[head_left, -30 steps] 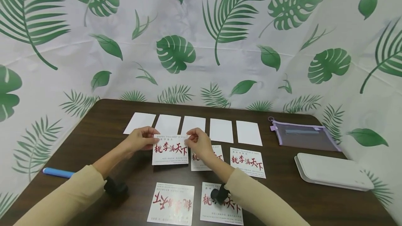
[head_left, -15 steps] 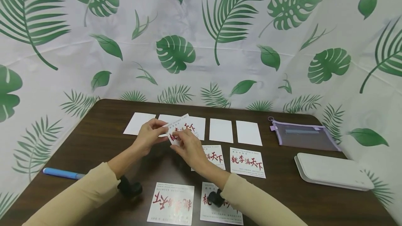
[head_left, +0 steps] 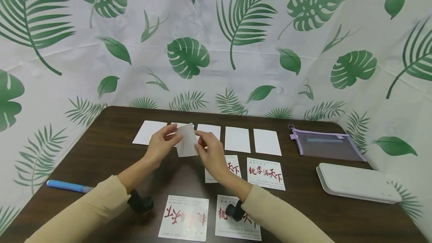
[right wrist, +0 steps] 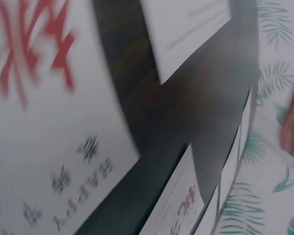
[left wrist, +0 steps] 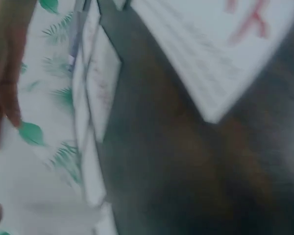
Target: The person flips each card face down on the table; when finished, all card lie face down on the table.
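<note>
Pinching a white card (head_left: 186,144) between them, the left hand (head_left: 162,144) and right hand (head_left: 210,153) hold it lifted above the dark wooden table (head_left: 111,149), its blank side turned toward the head camera. The left hand's thumb and fingers nip the card's left edge, and the right hand's fingertips nip its right edge, so the card hangs between the two hands, tilted slightly.

Just beyond the hands lies a row of blank white cards (head_left: 266,142), side by side. Below the right hand, partly hidden by its wrist, sits a printed card with red characters (head_left: 233,168), and just to the right of it another card of the same print (head_left: 266,174). Nearer the person, under the forearms, lie two more printed cards (head_left: 183,218), turned the other way up. Both arms wear beige sleeves (head_left: 87,213), each with a black wrist camera.

Well to the left of the left hand a blue pen (head_left: 65,186) lies on the table. Well to the right of the right hand are a purple mesh zip pouch (head_left: 325,146) and, nearer the person, a flat white case (head_left: 357,183). A leaf-print backdrop (head_left: 216,40) stands behind the table.

The wrist views are blurred; they show only printed cards on the dark table.
</note>
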The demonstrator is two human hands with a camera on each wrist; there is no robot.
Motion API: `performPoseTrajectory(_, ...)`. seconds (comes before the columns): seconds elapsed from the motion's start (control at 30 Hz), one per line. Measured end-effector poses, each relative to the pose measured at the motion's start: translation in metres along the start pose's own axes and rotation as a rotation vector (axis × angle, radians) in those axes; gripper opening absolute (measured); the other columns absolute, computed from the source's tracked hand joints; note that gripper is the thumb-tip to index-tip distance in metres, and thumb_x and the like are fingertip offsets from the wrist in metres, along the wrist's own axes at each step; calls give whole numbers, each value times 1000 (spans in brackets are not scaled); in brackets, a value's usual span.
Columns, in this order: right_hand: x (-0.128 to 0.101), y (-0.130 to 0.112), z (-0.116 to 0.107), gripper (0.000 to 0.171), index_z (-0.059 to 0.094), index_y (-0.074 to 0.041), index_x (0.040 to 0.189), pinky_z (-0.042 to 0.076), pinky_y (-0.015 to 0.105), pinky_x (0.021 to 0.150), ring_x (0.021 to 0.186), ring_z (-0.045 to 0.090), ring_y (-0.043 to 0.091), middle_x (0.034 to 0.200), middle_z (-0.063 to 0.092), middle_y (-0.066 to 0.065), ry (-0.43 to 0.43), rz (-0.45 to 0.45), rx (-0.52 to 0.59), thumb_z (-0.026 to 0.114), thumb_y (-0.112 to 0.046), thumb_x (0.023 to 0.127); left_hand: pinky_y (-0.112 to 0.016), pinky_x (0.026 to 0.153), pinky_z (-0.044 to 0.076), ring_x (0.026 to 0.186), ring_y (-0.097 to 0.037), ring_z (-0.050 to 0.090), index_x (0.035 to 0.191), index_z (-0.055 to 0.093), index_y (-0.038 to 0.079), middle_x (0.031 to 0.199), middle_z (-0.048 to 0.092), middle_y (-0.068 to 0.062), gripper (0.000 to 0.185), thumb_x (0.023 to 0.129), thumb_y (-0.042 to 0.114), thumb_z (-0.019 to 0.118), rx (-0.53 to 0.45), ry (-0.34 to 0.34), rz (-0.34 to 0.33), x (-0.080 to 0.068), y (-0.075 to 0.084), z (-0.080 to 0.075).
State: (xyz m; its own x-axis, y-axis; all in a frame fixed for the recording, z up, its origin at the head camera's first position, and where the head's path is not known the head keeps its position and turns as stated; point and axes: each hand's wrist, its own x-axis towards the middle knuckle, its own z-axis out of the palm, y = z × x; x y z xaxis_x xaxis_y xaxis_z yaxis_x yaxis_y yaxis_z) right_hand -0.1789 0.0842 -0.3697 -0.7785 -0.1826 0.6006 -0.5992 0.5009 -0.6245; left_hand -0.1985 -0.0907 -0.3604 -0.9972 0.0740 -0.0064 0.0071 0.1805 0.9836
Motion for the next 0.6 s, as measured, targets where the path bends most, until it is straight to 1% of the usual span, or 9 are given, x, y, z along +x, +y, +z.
performPoseTrajectory(0.07,0,1,0,34,61,3,114,54,21,55,69,59,19,80,55,11,6,132,124,65,9,81,-44,101,42,125,-35,46,139,40,-2,140,44,-21,56,90,12,62,72,29,-36,0,-8,-5)
performPoseTrajectory(0.13,0,2,0,38,59,2,117,55,26,54,67,60,19,81,55,14,3,260,236,63,10,81,-44,102,41,125,-35,46,139,41,-2,138,46,-22,56,89,11,63,109,49,-73,-2,-14,-10)
performPoseTrajectory(0.17,-1,3,1,40,58,1,120,56,29,54,65,59,18,81,55,15,-3,320,284,63,10,82,-42,101,41,123,-34,47,138,43,-2,136,48,-22,55,88,11,64,125,57,-83,-3,-18,-13)
performPoseTrajectory(0.23,-3,4,2,42,56,0,123,56,32,55,61,57,15,82,55,15,-16,411,347,62,9,82,-36,97,46,117,-32,51,135,47,-2,130,53,-23,52,88,11,65,156,66,-85,-6,-22,-18)
performPoseTrajectory(0.3,-6,6,3,44,54,0,125,57,34,55,57,55,12,80,55,15,-32,481,375,63,9,82,-28,90,49,112,-30,54,133,50,-2,124,57,-22,50,87,10,66,189,57,-79,-8,-25,-23)
performPoseTrajectory(0.4,-11,9,7,46,54,4,125,56,32,54,54,53,8,75,56,10,-65,561,387,63,10,80,-21,78,51,103,-26,58,131,51,-3,118,60,-22,51,85,9,68,239,25,-82,-11,-28,-30)
performPoseTrajectory(0.5,-17,12,12,45,54,7,122,56,29,52,52,53,7,72,56,7,-122,611,383,65,10,78,-24,74,54,96,-23,61,129,52,-6,114,62,-23,52,82,5,70,278,-18,-98,-14,-33,-36)
performPoseTrajectory(0.6,-22,13,18,43,54,9,120,55,28,51,50,54,8,69,57,7,-199,643,369,66,9,78,-28,72,56,91,-21,62,125,54,-9,108,63,-22,51,79,3,72,334,-47,-103,-18,-39,-42)
